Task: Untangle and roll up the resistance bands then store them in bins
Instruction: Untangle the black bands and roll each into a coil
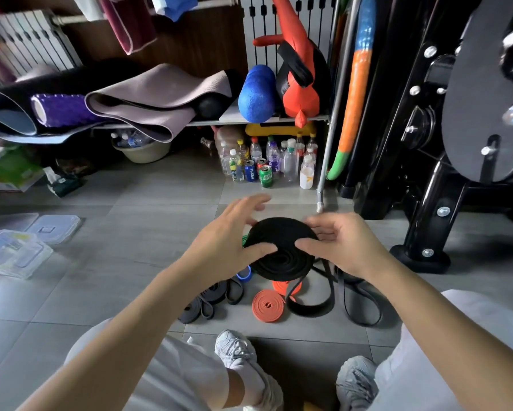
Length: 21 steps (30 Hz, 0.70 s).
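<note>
At nine o'clock the clear plastic bins (15,253) lay on smooth grey tiles (124,232). My left hand (228,241) was spread, its thumb pressing the flat, spiral black rubber coil (282,247) at twelve o'clock. My right hand (347,244) pinched its round rim at three o'clock.

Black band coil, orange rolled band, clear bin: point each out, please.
black band coil (282,262): head view, spiral centre.
orange rolled band (261,307): head view, coil windings.
clear bin (12,256): head view, its top.
</note>
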Each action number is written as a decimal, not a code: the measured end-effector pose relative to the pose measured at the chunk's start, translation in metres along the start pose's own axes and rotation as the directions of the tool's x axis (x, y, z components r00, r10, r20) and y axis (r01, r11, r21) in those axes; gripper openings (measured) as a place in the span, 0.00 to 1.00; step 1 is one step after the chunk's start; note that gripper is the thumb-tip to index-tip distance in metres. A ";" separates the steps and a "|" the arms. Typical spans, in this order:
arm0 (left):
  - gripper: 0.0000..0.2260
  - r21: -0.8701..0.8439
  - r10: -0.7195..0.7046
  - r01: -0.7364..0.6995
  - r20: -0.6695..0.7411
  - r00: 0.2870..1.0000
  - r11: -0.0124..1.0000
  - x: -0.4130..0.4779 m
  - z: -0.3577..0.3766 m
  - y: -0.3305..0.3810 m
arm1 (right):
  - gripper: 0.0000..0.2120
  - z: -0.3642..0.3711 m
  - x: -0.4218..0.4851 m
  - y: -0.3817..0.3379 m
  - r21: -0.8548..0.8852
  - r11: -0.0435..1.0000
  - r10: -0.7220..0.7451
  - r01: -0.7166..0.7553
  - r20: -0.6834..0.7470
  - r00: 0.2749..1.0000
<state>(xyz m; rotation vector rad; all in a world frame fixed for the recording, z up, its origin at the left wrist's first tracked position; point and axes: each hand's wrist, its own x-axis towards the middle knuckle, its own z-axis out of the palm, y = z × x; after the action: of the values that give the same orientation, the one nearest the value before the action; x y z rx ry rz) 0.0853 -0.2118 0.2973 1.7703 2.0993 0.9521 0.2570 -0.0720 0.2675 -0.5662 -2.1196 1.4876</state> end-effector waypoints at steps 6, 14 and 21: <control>0.33 0.437 0.158 -0.251 0.239 0.958 0.864 0.001 0.005 0.009 | 0.20 0.009 0.003 0.000 -0.001 1.000 -0.011 0.011 0.030 0.999; 0.32 0.041 0.090 -0.090 0.015 0.996 0.995 -0.008 0.004 -0.008 | 0.19 -0.004 -0.003 0.007 0.143 0.989 0.020 -0.030 0.070 0.997; 0.34 -0.275 -0.078 0.028 -0.171 0.982 0.961 -0.008 0.012 -0.011 | 0.14 -0.002 0.000 0.008 0.242 0.970 -0.016 0.036 -0.084 0.996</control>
<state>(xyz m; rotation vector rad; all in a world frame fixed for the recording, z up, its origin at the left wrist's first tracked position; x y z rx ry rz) 0.0851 -0.2163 0.2796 1.5336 1.9896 1.3578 0.2593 -0.0681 0.2610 -0.4968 -1.8414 1.6500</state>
